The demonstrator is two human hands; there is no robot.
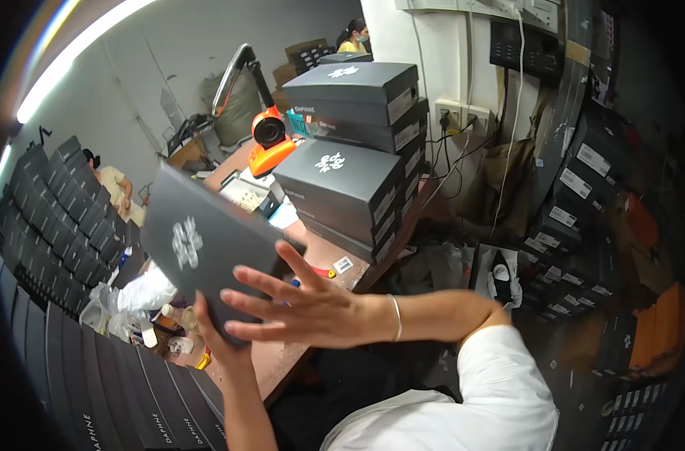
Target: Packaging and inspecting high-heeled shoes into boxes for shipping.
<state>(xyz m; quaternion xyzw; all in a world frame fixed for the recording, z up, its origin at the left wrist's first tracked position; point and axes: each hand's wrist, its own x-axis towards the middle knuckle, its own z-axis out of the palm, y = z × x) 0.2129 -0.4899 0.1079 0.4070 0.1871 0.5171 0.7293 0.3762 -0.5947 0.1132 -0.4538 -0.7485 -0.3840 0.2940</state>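
A dark grey shoe box [230, 225] with a white printed mark stands tilted up over the table's left part. My left hand [224, 342] grips it at its lower edge, thumb on the near face and the other fingers hidden. In front of the box's lower right side is my right hand [301, 307], fingers spread and nothing held. Whether its fingertips touch the box I cannot tell. Right of the raised box, more grey shoe boxes [342, 177] are stacked on the table [278, 364].
An orange-based device with a black arm [269, 135] stands behind the boxes. Tall box stacks [53, 218] rise at the left, and a row of boxes [117, 383] lies nearer. More boxes [575, 203] fill the right. Two people [115, 184] are farther back.
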